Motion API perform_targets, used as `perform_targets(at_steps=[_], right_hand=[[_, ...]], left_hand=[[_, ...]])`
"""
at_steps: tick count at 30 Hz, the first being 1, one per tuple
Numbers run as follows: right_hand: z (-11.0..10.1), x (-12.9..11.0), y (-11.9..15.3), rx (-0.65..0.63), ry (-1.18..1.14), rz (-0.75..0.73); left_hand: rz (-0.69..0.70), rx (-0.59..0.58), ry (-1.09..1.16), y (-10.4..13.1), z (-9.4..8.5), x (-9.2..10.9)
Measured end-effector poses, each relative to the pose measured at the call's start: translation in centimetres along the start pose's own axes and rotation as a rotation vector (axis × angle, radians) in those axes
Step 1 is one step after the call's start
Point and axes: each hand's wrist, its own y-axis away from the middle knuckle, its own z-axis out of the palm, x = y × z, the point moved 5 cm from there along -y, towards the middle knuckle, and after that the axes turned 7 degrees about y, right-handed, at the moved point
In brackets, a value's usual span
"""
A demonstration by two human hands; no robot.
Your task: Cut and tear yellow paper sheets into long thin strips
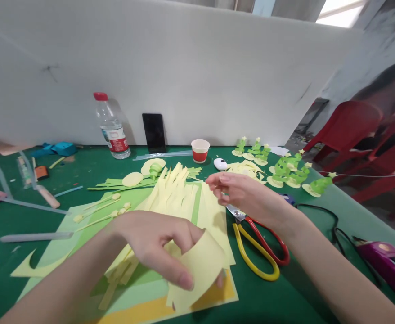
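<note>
My left hand [165,236] grips a curled piece of pale yellow paper [199,272] between thumb and fingers, above the stacked paper sheets. My right hand [236,191] hovers just above the right side of the stack, its fingers loosely bent and a little apart, with nothing visible in them. Below that hand lie scissors [256,247] with one red and one yellow handle; their blades are partly hidden. Cut pale yellow paper strips [170,193] spread over green sheets [111,200]. Thin paper stems with small knobs [99,216] rest to the left.
Several green spiral paper trees [281,171] with yellow stars stand at the right. A water bottle [113,130], phone [154,132] and paper cup [200,150] line the back panel. A magenta tool [386,265] with a black cord lies right; glue sticks [35,237] lie left.
</note>
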Motion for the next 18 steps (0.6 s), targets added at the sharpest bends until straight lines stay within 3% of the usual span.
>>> perform_targets(at_steps=[2,4,5,7,10,13,15,18], right_hand=[[0.3,-0.1,0.0,-0.088,0.107,-0.044],[1.0,-0.1,0.3,-0.313,0.266,-0.069],[1.3,0.1,0.6,-0.434,0.334,-0.062],[1.3,0.4,1.2,-0.601,0.411,-0.006],[0.3,0.3,1.8,-0.614,0.426,0.109],[-0.3,-0.1,2.2,-0.536,0.438,0.172],[0.1,-0.6,2.3,-0.481,0.553,0.142],[1.5,-1.1,2.5,-0.409,0.768,0.064]], left_hand=[[0.001,-0.022,-0.006,0.3,0.2,0.1],[0.002,-0.082,-0.005,0.6,0.5,0.4],[0.003,-0.146,0.003,0.6,0.7,0.7],[-0.01,-0.394,0.021,0.8,1.4,1.3],[-0.072,-0.802,0.039,1.4,1.8,2.2],[-0.161,-1.05,0.023,1.9,1.6,2.3],[-0.237,-1.052,-0.05,1.7,1.7,1.7],[-0.305,-0.821,-0.187,0.7,2.4,0.1]])
